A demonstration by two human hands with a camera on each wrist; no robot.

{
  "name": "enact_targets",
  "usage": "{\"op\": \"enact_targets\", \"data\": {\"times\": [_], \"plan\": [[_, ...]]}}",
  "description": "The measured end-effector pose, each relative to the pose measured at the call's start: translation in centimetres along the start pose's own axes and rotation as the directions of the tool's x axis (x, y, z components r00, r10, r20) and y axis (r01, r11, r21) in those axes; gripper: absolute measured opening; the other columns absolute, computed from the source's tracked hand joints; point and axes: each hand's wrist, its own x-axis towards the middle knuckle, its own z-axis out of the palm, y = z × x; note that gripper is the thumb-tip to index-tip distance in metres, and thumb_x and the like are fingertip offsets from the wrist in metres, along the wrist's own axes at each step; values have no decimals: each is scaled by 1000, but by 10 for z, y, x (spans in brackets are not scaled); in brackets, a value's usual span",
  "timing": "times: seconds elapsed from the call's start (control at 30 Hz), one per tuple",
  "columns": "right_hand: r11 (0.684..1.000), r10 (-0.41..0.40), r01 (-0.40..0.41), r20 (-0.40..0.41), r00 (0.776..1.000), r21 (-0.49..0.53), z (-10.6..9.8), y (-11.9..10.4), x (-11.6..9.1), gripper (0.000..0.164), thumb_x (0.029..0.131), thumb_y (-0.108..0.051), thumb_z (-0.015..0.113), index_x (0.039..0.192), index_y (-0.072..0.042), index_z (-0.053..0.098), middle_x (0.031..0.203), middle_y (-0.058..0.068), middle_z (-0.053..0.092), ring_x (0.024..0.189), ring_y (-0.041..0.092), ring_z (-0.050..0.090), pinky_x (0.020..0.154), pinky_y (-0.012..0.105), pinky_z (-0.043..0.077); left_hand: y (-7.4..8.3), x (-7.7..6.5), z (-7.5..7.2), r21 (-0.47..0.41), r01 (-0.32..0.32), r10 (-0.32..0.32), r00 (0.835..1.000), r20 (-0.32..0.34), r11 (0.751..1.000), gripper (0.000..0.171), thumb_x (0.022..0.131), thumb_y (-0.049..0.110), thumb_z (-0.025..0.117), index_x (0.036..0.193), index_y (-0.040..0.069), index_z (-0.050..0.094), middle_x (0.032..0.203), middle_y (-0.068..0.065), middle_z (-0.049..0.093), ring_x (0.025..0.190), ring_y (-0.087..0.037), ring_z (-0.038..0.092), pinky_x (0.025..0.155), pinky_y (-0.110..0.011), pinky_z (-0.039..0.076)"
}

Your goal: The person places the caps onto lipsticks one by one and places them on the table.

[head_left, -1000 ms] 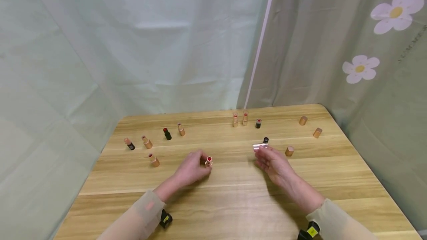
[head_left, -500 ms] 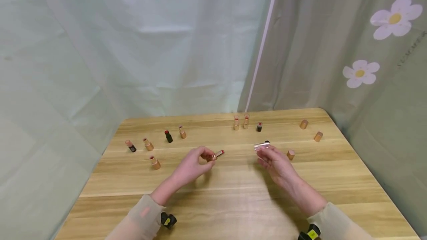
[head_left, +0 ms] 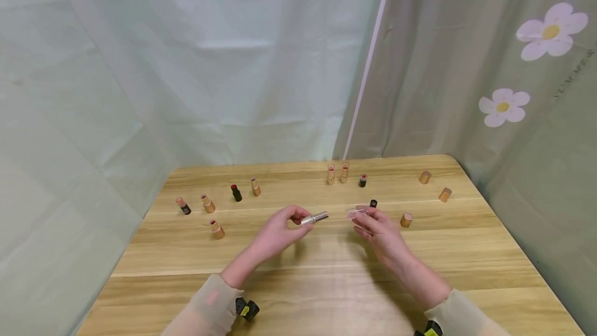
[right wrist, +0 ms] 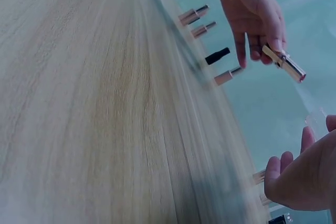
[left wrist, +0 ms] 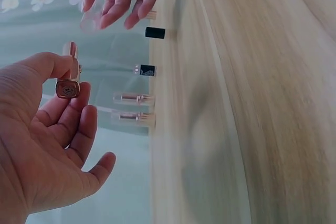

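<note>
My left hand pinches an uncapped gold lipstick between thumb and fingers, tilted with its bullet end toward the right. In the left wrist view the square base of that lipstick faces the camera. My right hand holds a clear lipstick cap at its fingertips, a short gap from the lipstick. From the right wrist side, the red tip shows at the end of the lipstick, and the clear cap is partly hidden by fingers. Both hands are above the table.
Uncapped lipsticks stand at the left, among them a black one and a gold one. Two clear-capped lipsticks and a small black one stand at the back. Gold caps and a black cap are on the right.
My left hand has raised the lipstick and tipped it from upright toward the right, moving closer to the right hand. The right hand has turned the clear cap and shifted slightly left.
</note>
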Motion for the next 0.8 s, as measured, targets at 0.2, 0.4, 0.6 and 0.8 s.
{"op": "enact_targets", "data": {"times": [0.2, 0.4, 0.6, 0.8], "plan": [[1000, 9, -8, 20, 1000, -15, 7, 2, 0, 36, 98, -9, 67, 128, 4, 53, 113, 4, 64, 115, 24, 61, 106, 42, 46, 3, 4, 3, -6, -4, 4, 1000, 17, 1000, 21, 94, 35, 75, 110, 23, 71, 106, 7, 65, 102, -16, 57, 83, -40, 48], [1000, 9, -9, 36, 999, 0, 14, 4, -1, 29, 97, -10, 69, 121, 1, 57, 112, 5, 65, 118, 28, 59, 107, 44, 45, 6, 8, 5, 7, -26, 26, 999, 30, 1000, 20, 94, 37, 74, 109, 23, 72, 107, 8, 66, 105, -18, 58, 88, -47, 49], [1000, -1, 2, 58, 998, -14, 19, 6, -2, 30, 96, -11, 71, 121, 1, 57, 112, 5, 65, 117, 28, 61, 106, 45, 46, 7, 11, 7, 8, -39, 39, 998, 44, 999, 19, 94, 34, 75, 108, 23, 73, 106, 8, 67, 106, -19, 58, 94, -56, 48], [1000, -6, 6, 75, 997, 0, 21, 8, -3, 28, 95, -6, 70, 120, 2, 59, 108, 5, 66, 114, 27, 62, 103, 43, 49, 7, 12, 8, 30, -31, 29, 999, 40, 999, 20, 94, 38, 74, 108, 24, 74, 105, 9, 66, 104, -16, 57, 89, -48, 50]]}}
